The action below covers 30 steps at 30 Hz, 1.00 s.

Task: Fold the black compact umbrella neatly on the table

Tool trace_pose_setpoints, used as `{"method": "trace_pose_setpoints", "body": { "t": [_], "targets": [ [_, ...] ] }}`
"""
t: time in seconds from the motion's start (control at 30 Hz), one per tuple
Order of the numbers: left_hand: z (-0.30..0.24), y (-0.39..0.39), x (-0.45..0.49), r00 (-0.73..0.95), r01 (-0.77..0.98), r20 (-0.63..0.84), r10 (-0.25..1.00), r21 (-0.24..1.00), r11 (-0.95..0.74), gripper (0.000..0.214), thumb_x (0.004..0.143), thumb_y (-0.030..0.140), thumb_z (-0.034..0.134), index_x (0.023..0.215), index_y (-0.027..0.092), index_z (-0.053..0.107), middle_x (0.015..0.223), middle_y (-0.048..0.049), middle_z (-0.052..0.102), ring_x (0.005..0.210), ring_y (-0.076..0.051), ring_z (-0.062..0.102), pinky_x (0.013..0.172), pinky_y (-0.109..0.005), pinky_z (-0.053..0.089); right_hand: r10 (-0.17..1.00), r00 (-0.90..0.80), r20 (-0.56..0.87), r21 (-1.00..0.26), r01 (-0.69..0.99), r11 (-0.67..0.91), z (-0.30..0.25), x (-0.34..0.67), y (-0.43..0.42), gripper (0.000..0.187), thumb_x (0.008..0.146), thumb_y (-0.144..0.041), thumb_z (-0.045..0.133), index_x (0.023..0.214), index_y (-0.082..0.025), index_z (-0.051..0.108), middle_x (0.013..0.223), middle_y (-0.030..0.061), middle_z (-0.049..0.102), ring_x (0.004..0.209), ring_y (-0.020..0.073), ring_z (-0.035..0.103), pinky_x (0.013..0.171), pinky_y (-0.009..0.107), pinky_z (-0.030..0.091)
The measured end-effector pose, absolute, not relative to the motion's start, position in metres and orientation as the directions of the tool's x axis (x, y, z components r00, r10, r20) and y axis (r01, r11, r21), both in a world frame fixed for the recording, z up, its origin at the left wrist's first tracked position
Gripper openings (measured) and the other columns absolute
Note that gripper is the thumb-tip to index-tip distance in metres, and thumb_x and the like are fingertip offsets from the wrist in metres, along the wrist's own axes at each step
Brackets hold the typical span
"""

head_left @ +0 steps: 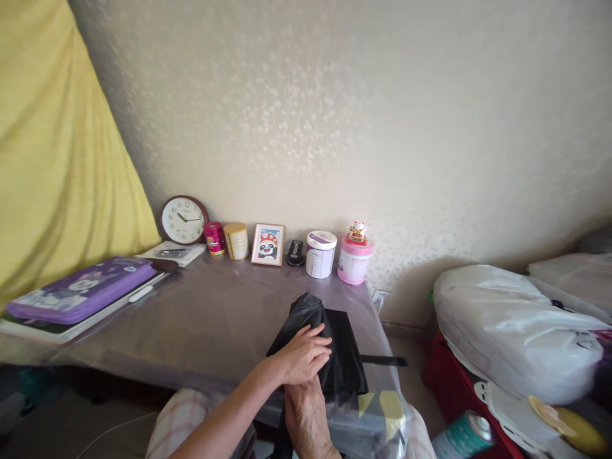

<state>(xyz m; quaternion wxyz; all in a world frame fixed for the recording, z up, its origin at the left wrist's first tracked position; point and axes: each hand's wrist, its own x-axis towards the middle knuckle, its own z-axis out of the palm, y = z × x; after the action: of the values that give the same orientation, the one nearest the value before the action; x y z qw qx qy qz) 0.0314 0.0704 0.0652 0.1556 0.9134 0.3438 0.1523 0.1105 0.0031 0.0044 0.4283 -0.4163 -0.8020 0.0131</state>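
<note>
A black umbrella (345, 357), its fabric loosely folded, points away from me over the table's front edge. One fabric panel spreads flat to the right, and a black strap (385, 361) sticks out from it. My left hand (306, 352) lies across the gathered fabric, fingers bent around it and pointing right. Just below, my right hand (306, 405) closes round the lower part of the umbrella, its fingers partly hidden by the left hand. A dark length of the umbrella shows below the hands, near my lap.
The table (205, 325) has a clear plastic cover. Along the wall stand a clock (185, 219), several canisters (320, 255), a framed panda picture (268, 245) and a lucky cat figurine (356, 232). A purple case (86, 290) lies left. White bags (511, 331) and a spray can (466, 435) are right.
</note>
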Motion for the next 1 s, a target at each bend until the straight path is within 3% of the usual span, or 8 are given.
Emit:
{"method": "trace_pose_setpoints", "body": {
  "t": [0.13, 0.33, 0.47, 0.7, 0.8, 0.87, 1.0],
  "targets": [
    [0.048, 0.106, 0.024, 0.735, 0.597, 0.18, 0.654, 0.286, -0.75, 0.033, 0.093, 0.026, 0.035, 0.109, 0.031, 0.064, 0.132, 0.0035, 0.052, 0.134, -0.021, 0.028, 0.109, -0.048, 0.02, 0.703, -0.29, 0.65, -0.48, 0.56, 0.675, 0.017, 0.113, 0.0, 0.044, 0.076, -0.001, 0.041, 0.105, -0.024, 0.064, 0.102, 0.0038, 0.067, 0.102, 0.0207, 0.057, 0.089, 0.039, 0.047],
    [0.042, 0.143, 0.016, 0.655, 0.676, 0.229, 0.72, 0.247, -0.694, 0.03, 0.093, 0.032, 0.038, 0.11, 0.036, 0.063, 0.141, 0.004, 0.04, 0.135, -0.021, 0.026, 0.11, -0.046, 0.017, 0.679, -0.332, 0.654, -0.389, 0.622, 0.679, 0.004, 0.118, 0.005, 0.037, 0.078, -0.002, 0.043, 0.103, -0.023, 0.061, 0.109, 0.0041, 0.065, 0.116, 0.0219, 0.05, 0.096, 0.043, 0.04],
    [0.036, 0.168, 0.017, 0.553, 0.76, 0.241, 0.797, 0.247, -0.602, 0.032, 0.094, 0.035, 0.035, 0.113, 0.036, 0.06, 0.142, 0.0023, 0.039, 0.133, -0.02, 0.03, 0.108, -0.045, 0.022, 0.698, -0.328, 0.636, -0.42, 0.612, 0.67, 0.003, 0.117, 0.005, 0.038, 0.077, 0.0, 0.041, 0.102, -0.022, 0.061, 0.109, 0.0041, 0.065, 0.117, 0.0212, 0.049, 0.097, 0.043, 0.04],
    [0.047, 0.167, 0.021, 0.302, 0.883, 0.298, 0.906, 0.272, -0.383, 0.04, 0.095, 0.028, 0.028, 0.128, 0.018, 0.049, 0.142, -0.0135, 0.038, 0.13, -0.028, 0.036, 0.104, -0.053, 0.028, 0.751, -0.268, 0.604, -0.531, 0.567, 0.63, 0.012, 0.116, 0.001, 0.039, 0.072, 0.0, 0.045, 0.096, -0.024, 0.064, 0.102, 0.0017, 0.067, 0.114, 0.0201, 0.051, 0.1, 0.04, 0.036],
    [0.053, 0.135, 0.024, 0.392, 0.836, 0.305, 0.868, 0.276, -0.475, 0.039, 0.096, 0.031, 0.027, 0.126, 0.022, 0.05, 0.14, -0.0062, 0.042, 0.131, -0.021, 0.035, 0.106, -0.042, 0.03, 0.769, -0.275, 0.578, -0.544, 0.572, 0.614, 0.013, 0.114, 0.001, 0.04, 0.071, 0.002, 0.044, 0.093, -0.024, 0.066, 0.098, 0.0017, 0.067, 0.111, 0.0204, 0.052, 0.098, 0.039, 0.038],
    [0.051, 0.109, 0.023, 0.479, 0.784, 0.287, 0.829, 0.285, -0.552, 0.037, 0.096, 0.035, 0.029, 0.122, 0.028, 0.054, 0.137, 0.0004, 0.047, 0.132, -0.018, 0.033, 0.108, -0.04, 0.029, 0.773, -0.274, 0.572, -0.547, 0.575, 0.608, 0.015, 0.112, 0.002, 0.042, 0.069, 0.002, 0.044, 0.093, -0.024, 0.067, 0.096, 0.0022, 0.068, 0.106, 0.0209, 0.053, 0.094, 0.038, 0.041],
    [0.041, 0.072, 0.012, 0.549, 0.664, 0.208, 0.81, 0.48, -0.574, 0.04, 0.095, 0.034, 0.028, 0.122, 0.023, 0.055, 0.139, -0.0041, 0.043, 0.134, -0.021, 0.028, 0.107, -0.043, 0.03, 0.726, -0.245, 0.642, -0.544, 0.521, 0.657, 0.02, 0.107, 0.001, 0.043, 0.067, 0.0, 0.044, 0.094, -0.023, 0.068, 0.098, 0.0043, 0.069, 0.108, 0.0235, 0.051, 0.097, 0.042, 0.039]
  ]
}}
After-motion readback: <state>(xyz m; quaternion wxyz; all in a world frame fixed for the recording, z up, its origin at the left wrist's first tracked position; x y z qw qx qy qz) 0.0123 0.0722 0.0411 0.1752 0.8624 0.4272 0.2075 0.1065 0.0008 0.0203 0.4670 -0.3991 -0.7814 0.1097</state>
